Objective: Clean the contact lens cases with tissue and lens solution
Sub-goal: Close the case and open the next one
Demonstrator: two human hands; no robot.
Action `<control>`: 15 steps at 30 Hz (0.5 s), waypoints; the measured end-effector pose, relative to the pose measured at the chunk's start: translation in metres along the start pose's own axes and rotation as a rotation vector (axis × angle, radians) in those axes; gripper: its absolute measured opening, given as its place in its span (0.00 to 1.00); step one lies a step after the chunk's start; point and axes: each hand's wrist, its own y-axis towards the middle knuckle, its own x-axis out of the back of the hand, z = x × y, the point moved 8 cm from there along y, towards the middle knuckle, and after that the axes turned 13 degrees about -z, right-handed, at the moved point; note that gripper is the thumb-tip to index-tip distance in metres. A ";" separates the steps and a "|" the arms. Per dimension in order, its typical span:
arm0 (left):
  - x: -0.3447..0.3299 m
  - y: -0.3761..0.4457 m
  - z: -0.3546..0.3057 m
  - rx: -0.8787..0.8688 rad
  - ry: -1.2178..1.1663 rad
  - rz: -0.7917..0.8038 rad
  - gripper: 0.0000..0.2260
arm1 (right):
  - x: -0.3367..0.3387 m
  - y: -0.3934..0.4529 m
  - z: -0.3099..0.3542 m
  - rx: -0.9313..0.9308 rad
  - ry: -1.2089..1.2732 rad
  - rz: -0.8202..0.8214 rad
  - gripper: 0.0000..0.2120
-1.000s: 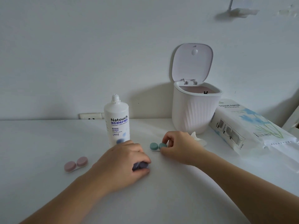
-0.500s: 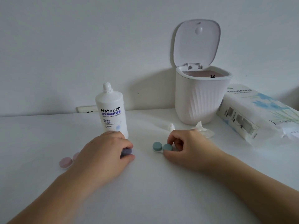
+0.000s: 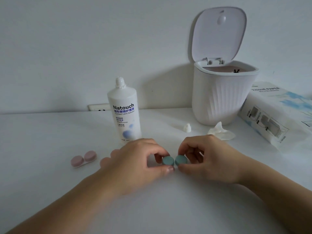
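**Desk:** What fills the frame beyond the fingers?

**Photographer:** A white tabletop (image 3: 50, 191) against a pale wall. Past the right hand's knuckles stands a white ribbed plastic bin (image 3: 221, 98), its flip lid (image 3: 219, 32) raised upright. Further right of that hand lies a white soft pack of tissue paper printed with blue flowers (image 3: 276, 114).

**Desk:** And the solution?

**Photographer:** A white plastic bottle labelled Natouch contact lens solution (image 3: 124, 112) stands upright just beyond the left hand's fingers, its nozzle bare. Its small white cap (image 3: 187, 127) lies on the table beyond the gap between the hands.

**Desk:** The hands?

**Photographer:** The left hand (image 3: 136, 159) and right hand (image 3: 207, 157) meet over the table. Each pinches one round lid of a teal twin-cup contact lens case (image 3: 174, 160) between thumb and curled fingers; the case sits between the two sets of fingertips, at the tabletop.

**Desk:** Anything smaller?

**Photographer:** A crumpled white tissue (image 3: 220, 132) rests just behind the right knuckles. A pink twin-cup contact lens case (image 3: 83, 158), lids on, lies left of the left hand, apart from it. A white wall socket (image 3: 98, 107) shows behind the bottle.
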 end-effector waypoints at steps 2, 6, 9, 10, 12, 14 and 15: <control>-0.002 0.000 0.000 -0.008 0.033 0.027 0.22 | -0.001 -0.001 0.000 -0.004 0.007 0.022 0.07; -0.003 -0.001 -0.004 -0.036 0.065 0.040 0.21 | -0.002 -0.002 0.000 0.005 -0.012 0.036 0.07; -0.006 -0.002 -0.006 -0.098 0.119 0.044 0.18 | -0.003 -0.003 0.001 0.010 -0.027 0.055 0.09; -0.006 -0.003 -0.007 -0.122 0.129 0.037 0.16 | -0.004 -0.004 0.001 0.014 -0.031 0.058 0.11; -0.007 -0.003 -0.010 -0.158 0.137 0.026 0.15 | -0.004 -0.004 0.001 0.017 -0.036 0.056 0.11; -0.009 -0.003 -0.012 -0.180 0.131 0.034 0.17 | -0.004 -0.003 0.000 0.012 -0.036 0.052 0.11; -0.009 -0.002 -0.013 -0.185 0.128 0.039 0.18 | -0.004 -0.003 0.000 0.010 -0.034 0.052 0.10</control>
